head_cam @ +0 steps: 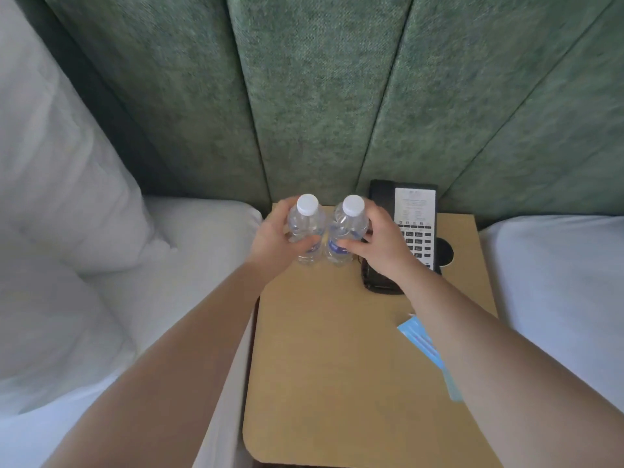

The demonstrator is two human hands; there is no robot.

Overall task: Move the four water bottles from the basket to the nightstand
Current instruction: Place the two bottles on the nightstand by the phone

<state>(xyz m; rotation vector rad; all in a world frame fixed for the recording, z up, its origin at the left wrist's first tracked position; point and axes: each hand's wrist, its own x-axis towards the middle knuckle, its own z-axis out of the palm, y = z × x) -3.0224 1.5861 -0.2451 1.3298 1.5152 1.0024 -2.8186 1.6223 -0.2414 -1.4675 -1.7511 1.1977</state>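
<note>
Gripping clear ribbed left bottle (305,231) — left hand (274,238) fingers clamped | right hand (381,244) likewise, right bottle (347,231) | smooth tan nightstand (324,349)

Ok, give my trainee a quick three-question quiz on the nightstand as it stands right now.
1. True or false: both bottles stand upright on the nightstand.
2. How many bottles are in view?
3. What sits just right of the right bottle? A) a lamp B) a black telephone C) a basket

Key:
1. True; the left hand is on the left bottle, the right hand on the right bottle, caps up.
2. Two; the basket is out of view.
3. B, the telephone, by the green headboard.
</note>
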